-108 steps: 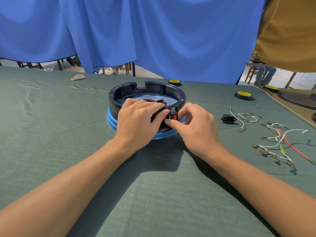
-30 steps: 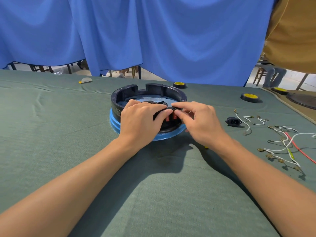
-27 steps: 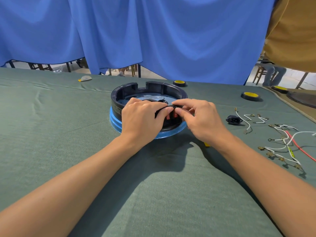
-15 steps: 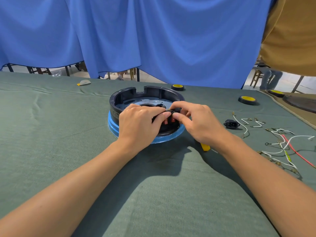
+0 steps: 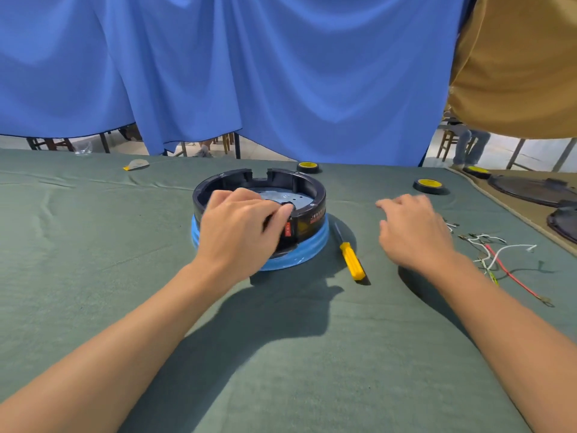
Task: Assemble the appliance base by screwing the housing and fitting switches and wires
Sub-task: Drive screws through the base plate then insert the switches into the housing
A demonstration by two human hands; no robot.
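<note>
1 black round housing (image 5: 312, 215) (blue-rimmed), left hand (image 5: 240, 228) gripping its wall; right hand (image 5: 412, 234) hovers, fingers loosely spread.

L hand (image 5: 240, 228) grips housing (image 5: 312, 220); R hand (image 5: 413, 234) hovers, fingers relaxed.

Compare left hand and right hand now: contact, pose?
Left hand grips the housing at its near rim, thumb by the red switch; right hand is clear of the housing, out to its right. Left hand's fingers curl; right hand's are loosely spread, holding nothing. Both are bare, palm down.
</note>
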